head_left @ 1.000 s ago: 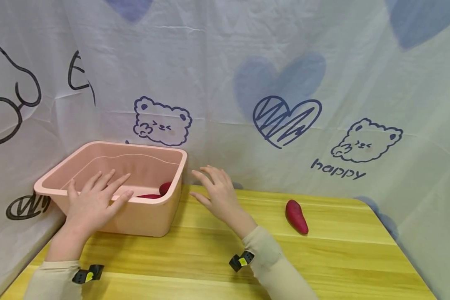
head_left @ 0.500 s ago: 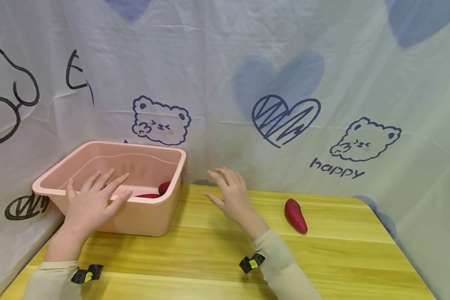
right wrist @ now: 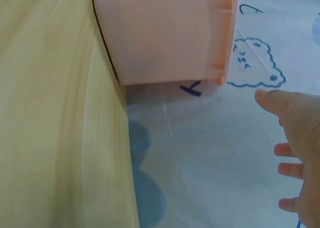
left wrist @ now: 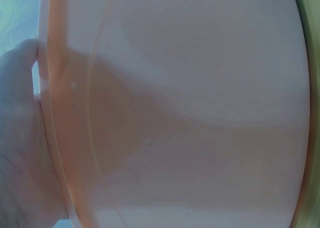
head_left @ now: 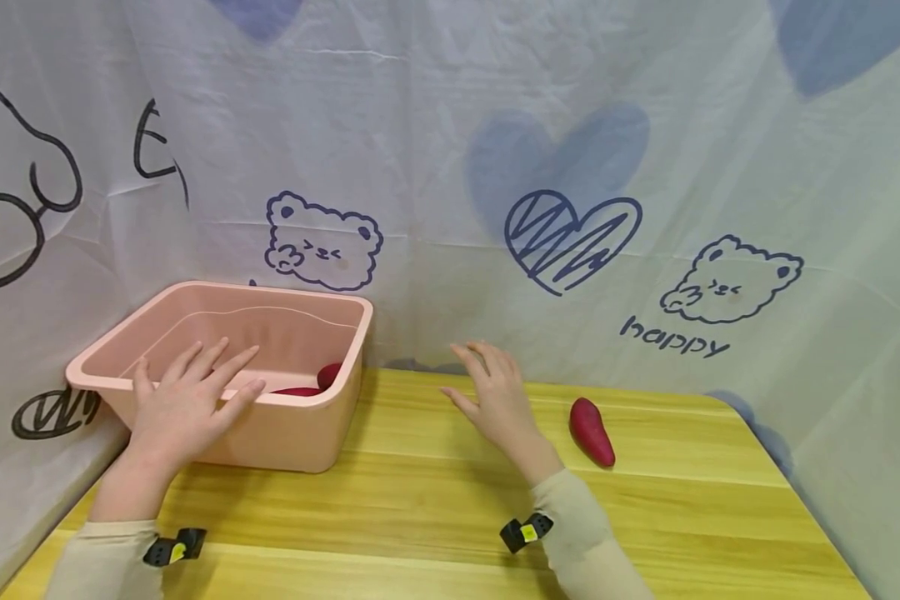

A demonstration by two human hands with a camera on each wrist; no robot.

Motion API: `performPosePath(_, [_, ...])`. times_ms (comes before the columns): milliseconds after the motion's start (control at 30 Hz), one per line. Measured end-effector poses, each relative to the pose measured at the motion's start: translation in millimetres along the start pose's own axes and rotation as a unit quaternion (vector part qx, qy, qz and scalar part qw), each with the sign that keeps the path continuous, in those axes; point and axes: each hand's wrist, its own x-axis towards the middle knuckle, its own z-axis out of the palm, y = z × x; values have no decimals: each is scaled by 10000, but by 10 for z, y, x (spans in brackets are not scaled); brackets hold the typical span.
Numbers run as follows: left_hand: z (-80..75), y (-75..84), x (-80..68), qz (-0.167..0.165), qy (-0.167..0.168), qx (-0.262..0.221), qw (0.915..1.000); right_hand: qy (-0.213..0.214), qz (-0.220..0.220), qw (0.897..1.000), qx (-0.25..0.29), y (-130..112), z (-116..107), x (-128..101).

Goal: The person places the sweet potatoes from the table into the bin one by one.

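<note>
A pink plastic basin (head_left: 285,433) stands at the left of the table. My left hand (head_left: 187,408) lies over its near rim, fingers straight and spread over the inside. In the left wrist view, this hand (left wrist: 20,138) is right at the rim beside the basin's outer wall (left wrist: 210,87). Two dark red pieces, one of them rounded (head_left: 328,375), show inside the basin, partly hidden by the wall. My right hand (head_left: 498,396) is held over the table between the basin and a smooth, dark red, sweet-potato-shaped piece (head_left: 592,432). Its fingers are loosely bent and hold nothing.
The yellow wooden table (head_left: 420,517) reaches to the right, with its right edge slanting toward me. Close behind it and along the left side hangs a pale cloth (head_left: 435,167) printed with hearts and bears. A black strap (head_left: 525,532) sits on my right wrist.
My right hand has moved steadily to the right, away from the basin and toward the red piece on the table. The left hand and the basin have stayed in place.
</note>
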Motion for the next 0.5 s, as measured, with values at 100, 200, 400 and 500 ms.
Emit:
performPosePath(100, [4,1,2,2,-1,-14,10000,-5,175,9998,10,60,-13,-42])
performPosePath(200, [10,-1,3,-6,-4,-13,10000,16,301,9995,3,119,-20,-84])
performPosePath(400, [23,-8,2,-5,-4,-13,10000,67,528,9986,-8,231,-31,-175])
performPosePath(500, [30,-10,2,-5,3,-3,10000,20,663,9978,-34,284,-42,-216])
